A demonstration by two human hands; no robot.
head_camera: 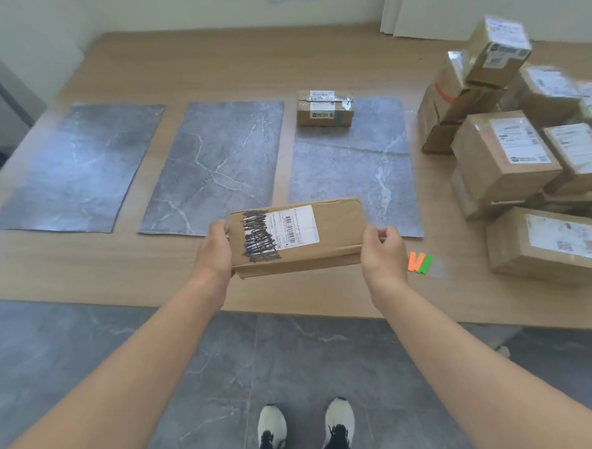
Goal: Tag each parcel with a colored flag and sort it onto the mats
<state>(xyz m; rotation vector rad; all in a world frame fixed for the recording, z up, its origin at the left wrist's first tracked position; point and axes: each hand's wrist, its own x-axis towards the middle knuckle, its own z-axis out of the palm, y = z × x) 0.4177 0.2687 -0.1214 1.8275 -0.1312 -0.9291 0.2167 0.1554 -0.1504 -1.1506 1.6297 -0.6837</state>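
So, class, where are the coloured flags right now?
Head view: the flags lie on the wooden table, right of centre, between the right hand and the nearest box.

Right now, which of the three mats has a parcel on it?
The right mat, beside the box pile: a small parcel sits at its far end; the others carry none.

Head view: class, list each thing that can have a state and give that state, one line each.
Flat parcel: held above the table by both hands, label up, no flag visible.
Left hand: grips the parcel's left end.
Right hand: grips its right end.
Small parcel: resting on the right mat's far end.
Left mat: bare.
Middle mat: bare.
Flags: lying loose on the table.
Parcel pile: stacked at the table's right.
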